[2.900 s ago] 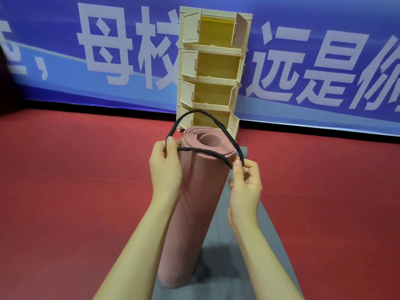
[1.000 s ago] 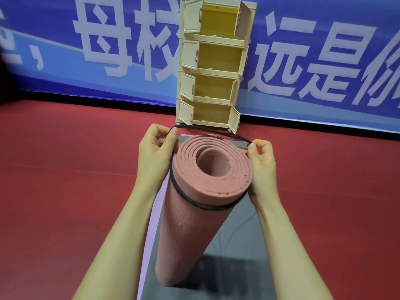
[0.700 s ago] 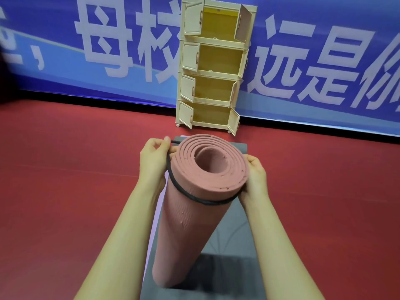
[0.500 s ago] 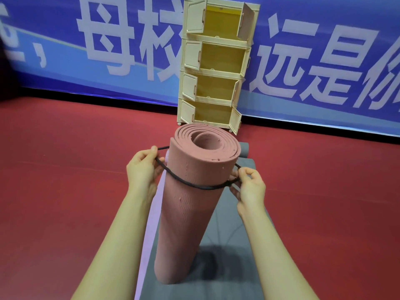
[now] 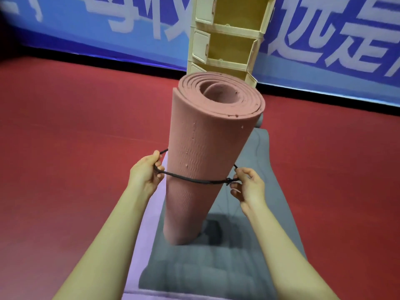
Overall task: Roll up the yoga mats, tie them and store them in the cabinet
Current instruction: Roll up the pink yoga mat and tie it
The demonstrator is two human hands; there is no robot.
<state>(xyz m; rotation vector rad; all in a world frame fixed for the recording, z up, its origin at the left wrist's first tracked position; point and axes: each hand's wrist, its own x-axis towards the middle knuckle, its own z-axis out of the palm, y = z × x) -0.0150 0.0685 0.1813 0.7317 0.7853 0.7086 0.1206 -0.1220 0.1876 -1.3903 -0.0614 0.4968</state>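
A rolled pink yoga mat stands upright on a flat grey mat, both hands' grips pinching a black cord looped midway round it; tying unfinished, cabinet storage remaining.

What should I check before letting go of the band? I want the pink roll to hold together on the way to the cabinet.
1. Black elastic band circles the rolled pink foam yoga mat: ok.
2. Band sits near mid-height: ok.
3. Band tight against roll: not ok, left hand and right hand pull it out at both sides.
4. Knot secure: cannot tell.
5. Roll stands on the flat grey mat: ok, tilted.
6. Cream plastic cabinet doors open: ok.
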